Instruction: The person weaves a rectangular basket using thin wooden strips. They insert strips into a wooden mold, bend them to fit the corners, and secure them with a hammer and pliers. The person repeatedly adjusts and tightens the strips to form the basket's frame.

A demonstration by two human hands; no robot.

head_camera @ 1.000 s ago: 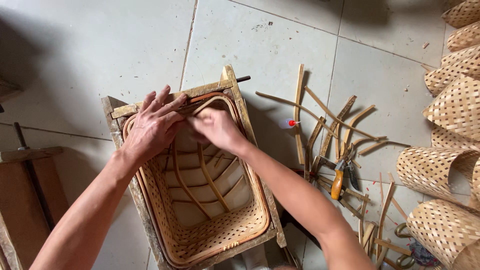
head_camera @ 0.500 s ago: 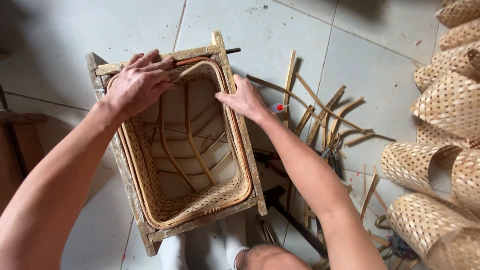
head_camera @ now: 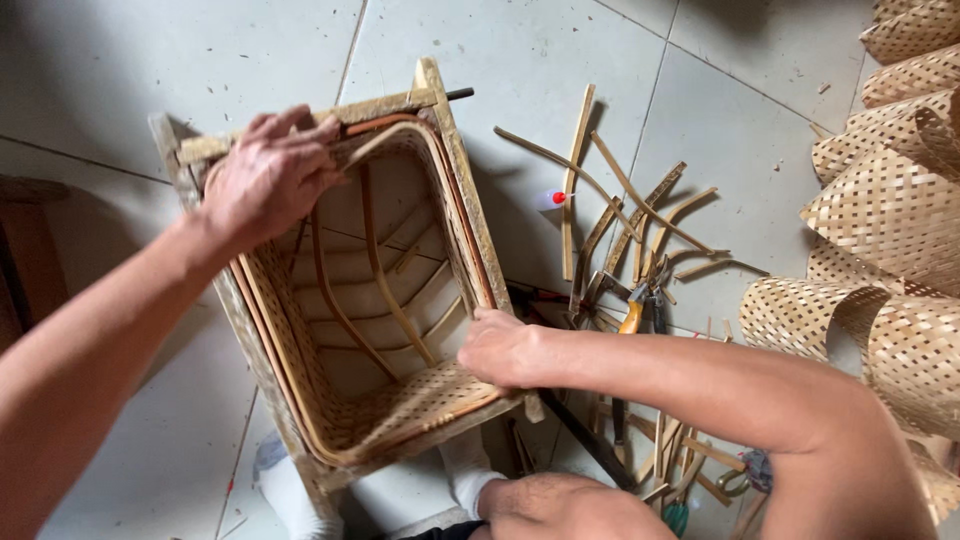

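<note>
A: The left hand (head_camera: pixel 268 178) was clamped over the far corner of the wooden frame (head_camera: pixel 455 150), fingers curled together over the rim of the woven basket (head_camera: pixel 400 410) sitting inside it, down on the tiled floor (head_camera: pixel 120 60).

B: And the right hand (head_camera: pixel 503 348) was on the near right corner — fingers tucked under the edge, so I couldn't tell how they were set.

A: Two hands on opposite corners looked sound to me; even pressure from both should keep the rim band seated without kinking it.

B: Count it up: one basket, one frame, three curved ribs showing inside.

A: Beside it, a loose scatter of bamboo strips (head_camera: pixel 575 170) — roughly a dozen, too tangled for an exact count — plus one pair of orange-handled pliers (head_camera: pixel 633 315).

B: At the right, a pile of woven mats (head_camera: pixel 890 210), at least five, overlapping.
</note>
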